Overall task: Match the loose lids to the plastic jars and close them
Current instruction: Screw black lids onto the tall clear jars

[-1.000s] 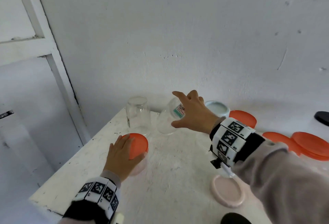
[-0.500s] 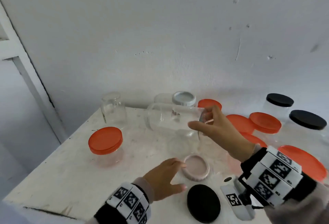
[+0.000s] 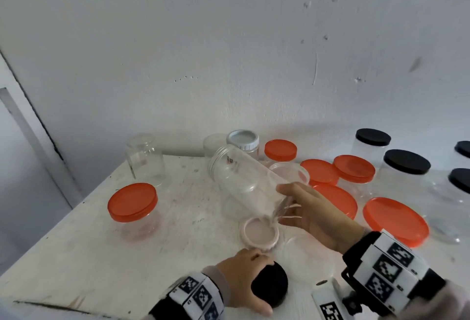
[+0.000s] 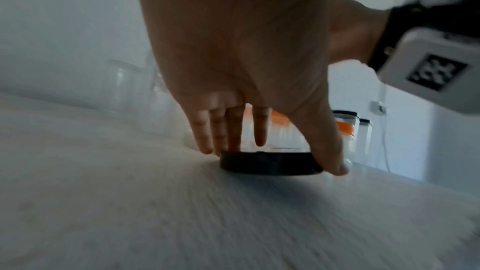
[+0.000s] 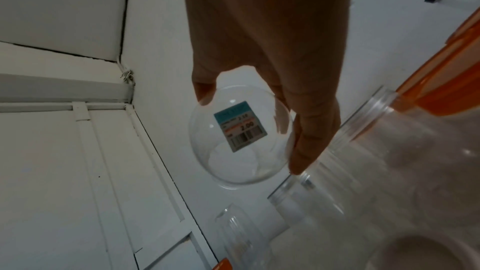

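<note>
My right hand grips a clear lidless jar by its base and holds it tilted above the table, mouth pointing up and to the left. In the right wrist view the thumb and fingers curl round the jar base, which carries a price label. Near the front edge my left hand reaches down over a loose black lid. The left wrist view shows that hand pinching the black lid between fingers and thumb, flat on the table. A pink lid lies upturned just beyond it.
An orange-lidded jar stands at the left and an upturned clear jar behind it. A white-lidded jar, several orange-lidded jars and lids and black-lidded jars crowd the back and right. The table edge runs along the left.
My right hand has brought the clear jar nearer and tipped it. My left hand left the orange-lidded jar, passed the pink lid and now pinches the black lid.
</note>
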{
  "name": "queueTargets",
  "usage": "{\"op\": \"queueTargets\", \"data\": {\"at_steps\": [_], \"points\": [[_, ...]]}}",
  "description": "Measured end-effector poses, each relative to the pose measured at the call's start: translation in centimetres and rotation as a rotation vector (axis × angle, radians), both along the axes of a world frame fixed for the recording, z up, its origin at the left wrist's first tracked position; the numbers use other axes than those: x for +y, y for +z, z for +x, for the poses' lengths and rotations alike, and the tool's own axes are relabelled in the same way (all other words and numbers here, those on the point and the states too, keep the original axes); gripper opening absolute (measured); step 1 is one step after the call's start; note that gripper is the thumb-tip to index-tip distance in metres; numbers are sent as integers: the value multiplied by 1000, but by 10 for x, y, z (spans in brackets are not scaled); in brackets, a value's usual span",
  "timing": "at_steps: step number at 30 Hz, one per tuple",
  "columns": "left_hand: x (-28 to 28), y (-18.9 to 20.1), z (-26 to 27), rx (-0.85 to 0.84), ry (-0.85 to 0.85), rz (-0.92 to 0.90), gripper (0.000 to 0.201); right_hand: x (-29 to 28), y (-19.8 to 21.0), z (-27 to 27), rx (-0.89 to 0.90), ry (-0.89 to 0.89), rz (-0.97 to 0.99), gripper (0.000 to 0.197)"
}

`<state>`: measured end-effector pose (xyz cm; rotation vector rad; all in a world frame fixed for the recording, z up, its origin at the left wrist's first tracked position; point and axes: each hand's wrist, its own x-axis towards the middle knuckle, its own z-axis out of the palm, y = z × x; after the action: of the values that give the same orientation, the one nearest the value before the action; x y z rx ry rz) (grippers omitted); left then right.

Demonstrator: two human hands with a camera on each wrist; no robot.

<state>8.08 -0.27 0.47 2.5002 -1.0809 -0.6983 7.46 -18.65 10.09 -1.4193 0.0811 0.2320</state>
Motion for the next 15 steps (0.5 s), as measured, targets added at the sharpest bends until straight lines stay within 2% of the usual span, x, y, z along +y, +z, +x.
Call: {"op": "queueTargets", "data": {"at_steps": [4, 7, 10, 14, 15], "points": [[35, 18, 13, 46, 216, -177, 80, 9, -8, 3, 55, 29, 90, 55], [77, 24, 22, 33, 433, -264, 59, 19, -12, 8, 93, 55, 156, 47], [116, 32, 31, 20, 611, -368, 37, 33, -14, 12, 114, 145, 131, 45], [146, 52, 39, 11, 798, -550, 44, 56, -19, 17, 150, 305, -33, 86], [152, 56, 42, -8, 843, -594, 41, 63, -21, 19, 143, 329, -80, 90]]}}
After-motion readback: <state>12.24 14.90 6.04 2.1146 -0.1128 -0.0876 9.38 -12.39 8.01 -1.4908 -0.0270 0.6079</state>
